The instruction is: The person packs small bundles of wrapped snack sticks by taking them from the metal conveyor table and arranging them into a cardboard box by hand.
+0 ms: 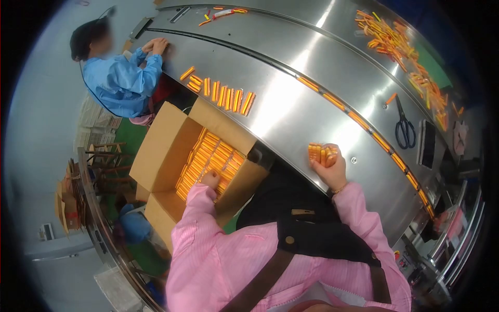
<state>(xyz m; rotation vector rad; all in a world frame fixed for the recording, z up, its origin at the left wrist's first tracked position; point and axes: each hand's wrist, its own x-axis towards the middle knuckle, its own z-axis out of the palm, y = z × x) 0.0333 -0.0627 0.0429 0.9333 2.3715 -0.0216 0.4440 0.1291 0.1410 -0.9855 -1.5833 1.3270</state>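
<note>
My left hand (211, 179) is inside an open cardboard box (165, 131), its fingers curled down on rows of orange sticks (212, 149). Whether it grips one of them is hidden. Above the metal table (280, 106), near its front edge, my right hand (330, 165) is closed round several orange packets (320, 154). Between the box and the table's groove, more orange sticks (223, 96) lie in a loose row. A line of orange sticks (360, 120) runs along the dark groove.
A co-worker in blue (117, 80) sits at the far left with both hands on the table. Black scissors (404, 127) and a dark flat device (427, 143) lie at the right. Behind them spreads a pile of orange and yellow sticks (387, 39).
</note>
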